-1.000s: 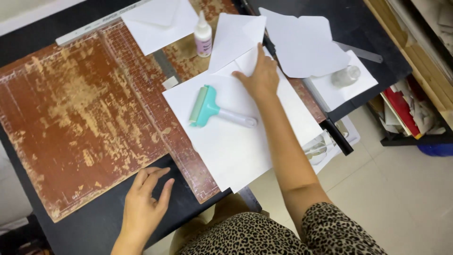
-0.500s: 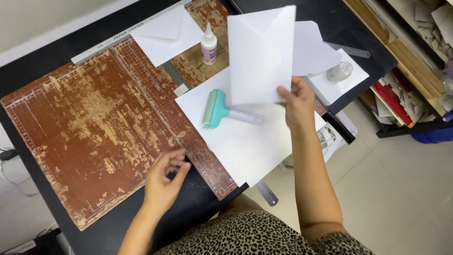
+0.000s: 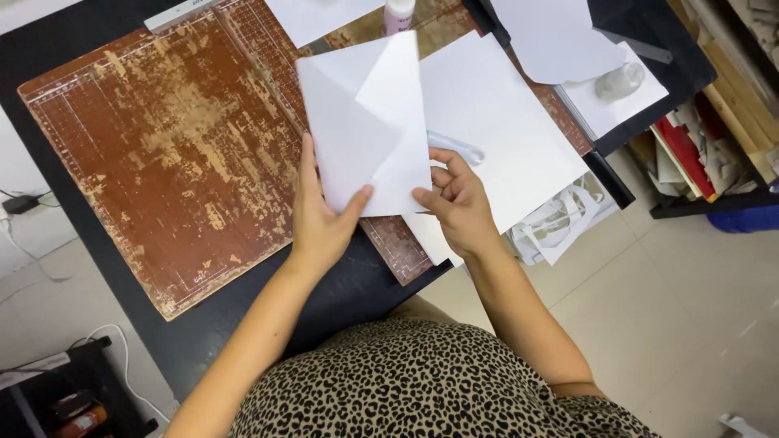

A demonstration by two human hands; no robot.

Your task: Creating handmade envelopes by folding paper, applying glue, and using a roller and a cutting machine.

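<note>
Both hands hold 1 folded white paper (image 3: 369,130) up over the middle of the table, above the worn brown cutting mat (image 3: 162,146). The left hand (image 3: 320,215) pinches its near left edge, thumb across the front. The right hand (image 3: 458,203) grips the near right corner, fingers curled. A large white sheet (image 3: 503,130) lies just right, a glue bottle (image 3: 398,12) beyond.

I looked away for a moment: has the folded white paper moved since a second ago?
Yes. The folded white paper was lying flat at the far right of the worn brown cutting mat; now the left hand and right hand hold it above the mat's near edge.
</note>
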